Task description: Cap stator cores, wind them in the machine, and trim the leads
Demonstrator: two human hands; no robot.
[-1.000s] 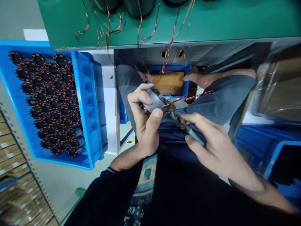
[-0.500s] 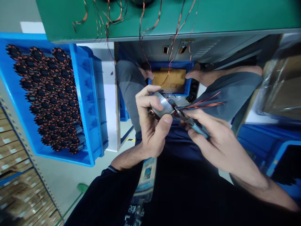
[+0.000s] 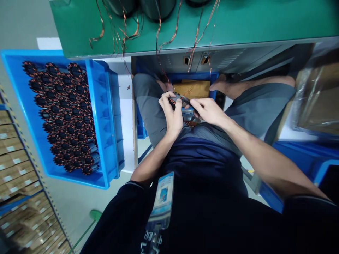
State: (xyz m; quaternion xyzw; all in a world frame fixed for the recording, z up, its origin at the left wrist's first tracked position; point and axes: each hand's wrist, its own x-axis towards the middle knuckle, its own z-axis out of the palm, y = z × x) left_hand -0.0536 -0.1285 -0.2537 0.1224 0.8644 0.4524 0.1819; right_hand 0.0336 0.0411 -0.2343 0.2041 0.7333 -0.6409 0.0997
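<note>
My left hand (image 3: 172, 114) is closed around a small grey metal motor stator with copper windings (image 3: 186, 113), held over my lap. My right hand (image 3: 208, 110) is curled against the same part from the right, fingers pinched at its top; the cutter it held earlier is hidden, so what it grips is unclear. Both hands are stretched forward between my knees, just in front of a blue bin with a brown board (image 3: 193, 88) on the floor.
A blue crate (image 3: 106, 116) at left is packed with several wound stators (image 3: 63, 113). The green bench (image 3: 238, 24) edge runs along the top, with loose copper wires (image 3: 122, 28) hanging over it. More blue bins (image 3: 299, 155) sit at right. A badge (image 3: 162, 197) hangs on my chest.
Both hands have moved away from my chest and forward toward the floor bin, carrying the stator. The long copper leads sticking out to the right and the blue-handled cutter are no longer visible.
</note>
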